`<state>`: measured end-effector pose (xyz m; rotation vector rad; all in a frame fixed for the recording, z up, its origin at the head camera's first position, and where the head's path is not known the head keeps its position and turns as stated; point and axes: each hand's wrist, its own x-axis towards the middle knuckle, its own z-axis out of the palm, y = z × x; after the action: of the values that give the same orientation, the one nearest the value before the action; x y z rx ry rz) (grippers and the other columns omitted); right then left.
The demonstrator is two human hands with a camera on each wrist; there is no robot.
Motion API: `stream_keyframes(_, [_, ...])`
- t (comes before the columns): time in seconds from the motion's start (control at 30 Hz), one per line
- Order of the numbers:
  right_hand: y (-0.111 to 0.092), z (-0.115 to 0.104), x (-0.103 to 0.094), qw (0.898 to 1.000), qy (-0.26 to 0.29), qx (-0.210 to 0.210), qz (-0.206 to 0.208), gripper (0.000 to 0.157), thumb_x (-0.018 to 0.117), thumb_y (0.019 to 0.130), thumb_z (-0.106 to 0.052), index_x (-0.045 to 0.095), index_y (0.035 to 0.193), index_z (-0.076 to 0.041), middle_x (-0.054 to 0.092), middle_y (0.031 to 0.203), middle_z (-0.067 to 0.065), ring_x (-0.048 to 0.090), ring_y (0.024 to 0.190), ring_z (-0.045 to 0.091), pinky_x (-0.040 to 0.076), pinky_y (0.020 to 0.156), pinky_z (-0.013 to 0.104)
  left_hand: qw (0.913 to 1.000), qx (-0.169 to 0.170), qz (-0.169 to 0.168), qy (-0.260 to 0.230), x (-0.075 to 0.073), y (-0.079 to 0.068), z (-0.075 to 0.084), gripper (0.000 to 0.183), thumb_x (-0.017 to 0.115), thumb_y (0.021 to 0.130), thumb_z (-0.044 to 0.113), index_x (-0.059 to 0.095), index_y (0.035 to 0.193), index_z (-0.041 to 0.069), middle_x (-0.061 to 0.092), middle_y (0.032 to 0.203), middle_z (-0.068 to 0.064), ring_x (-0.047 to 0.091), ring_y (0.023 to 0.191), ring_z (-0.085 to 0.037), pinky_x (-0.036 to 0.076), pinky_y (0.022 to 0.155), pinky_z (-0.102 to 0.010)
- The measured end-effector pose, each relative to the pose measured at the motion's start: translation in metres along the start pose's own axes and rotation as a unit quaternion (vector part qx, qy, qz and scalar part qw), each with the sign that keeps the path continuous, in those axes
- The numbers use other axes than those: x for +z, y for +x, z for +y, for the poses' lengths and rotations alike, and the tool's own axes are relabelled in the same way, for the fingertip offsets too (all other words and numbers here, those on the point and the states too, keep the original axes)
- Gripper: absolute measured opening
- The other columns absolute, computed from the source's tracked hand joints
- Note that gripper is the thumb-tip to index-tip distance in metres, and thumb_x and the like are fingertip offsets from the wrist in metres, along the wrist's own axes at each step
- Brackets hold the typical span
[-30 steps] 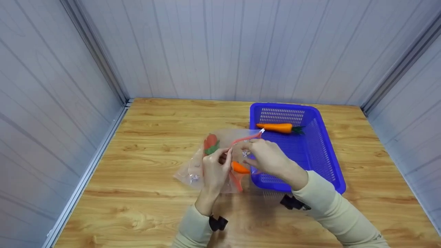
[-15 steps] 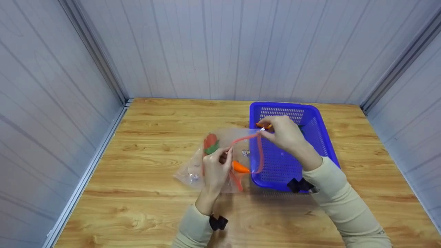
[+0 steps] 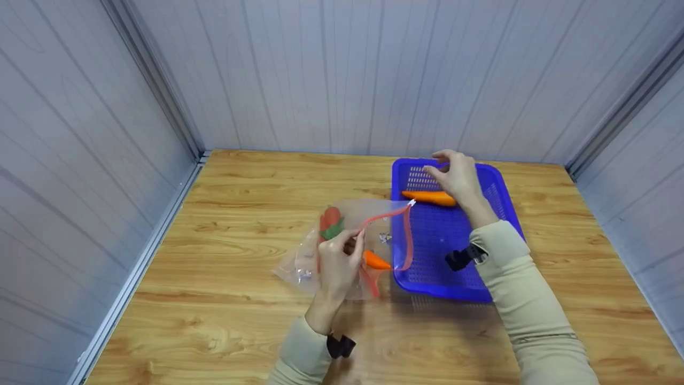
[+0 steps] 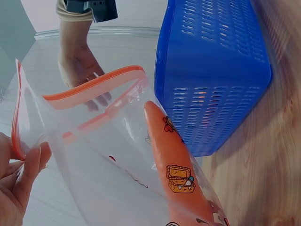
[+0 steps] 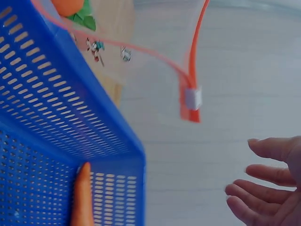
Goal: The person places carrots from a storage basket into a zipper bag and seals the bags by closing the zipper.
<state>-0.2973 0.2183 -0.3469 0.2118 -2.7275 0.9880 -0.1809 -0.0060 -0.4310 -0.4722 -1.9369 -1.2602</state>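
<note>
In the left wrist view, the left hand pinched the edge of a clear plastic bag between thumb and fingers. The bag had an orange-red strip along its mouth, and the mouth stood open. Inside it lay an orange carrot, its narrow end toward the mouth; small printed pictures, one of a picnic basket, crossed over it. Behind the bag was the right hand, its fingers loose. A blue basket stood just beside, on a wooden table.
</note>
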Motion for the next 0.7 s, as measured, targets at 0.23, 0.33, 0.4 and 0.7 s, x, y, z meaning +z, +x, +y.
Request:
stream_keyframes(0.23, [0.015,0.030,0.014,0.997,0.044,0.060,0.028,0.041,0.062,0.084,-0.018,0.052,0.115,0.007,0.055,0.110,0.024,0.056,0.094,0.035,0.045,0.082,0.040,1.0000,-0.006,-0.003,-0.004,-0.001,-0.002,0.000,0.006,0.063,0.079,0.000,0.065,0.075,-0.003,0.061,0.060,-0.003,0.054,0.048,-0.006,0.044,0.046,-0.012])
stream_keyframes(0.33, [0.020,0.043,0.020,0.993,0.060,0.086,0.057,0.042,0.062,0.083,-0.019,0.052,0.114,0.008,0.055,0.109,0.025,0.055,0.096,0.034,0.044,0.084,0.038,1.0000,-0.006,-0.001,-0.005,-0.002,-0.002,0.000,0.005,0.063,0.079,0.000,0.065,0.075,-0.003,0.061,0.060,-0.003,0.053,0.048,-0.006,0.044,0.046,-0.013])
stream_keyframes(0.4, [0.022,0.051,0.025,0.989,0.069,0.107,0.076,0.042,0.062,0.083,-0.019,0.052,0.113,0.008,0.056,0.108,0.024,0.055,0.096,0.033,0.042,0.086,0.037,1.0000,-0.008,0.000,-0.004,-0.002,-0.002,0.000,0.005,0.063,0.078,0.000,0.065,0.075,-0.003,0.061,0.060,-0.003,0.053,0.048,-0.006,0.044,0.045,-0.013])
stream_keyframes(0.7, [0.035,0.121,0.054,0.962,0.143,0.201,0.114,0.050,0.066,0.078,-0.034,0.057,0.111,0.002,0.059,0.104,0.017,0.053,0.097,0.025,0.040,0.088,0.031,0.9998,-0.019,-0.004,0.000,-0.002,-0.003,-0.001,0.005,0.063,0.079,0.001,0.066,0.075,-0.002,0.061,0.061,-0.003,0.053,0.048,-0.006,0.045,0.046,-0.013])
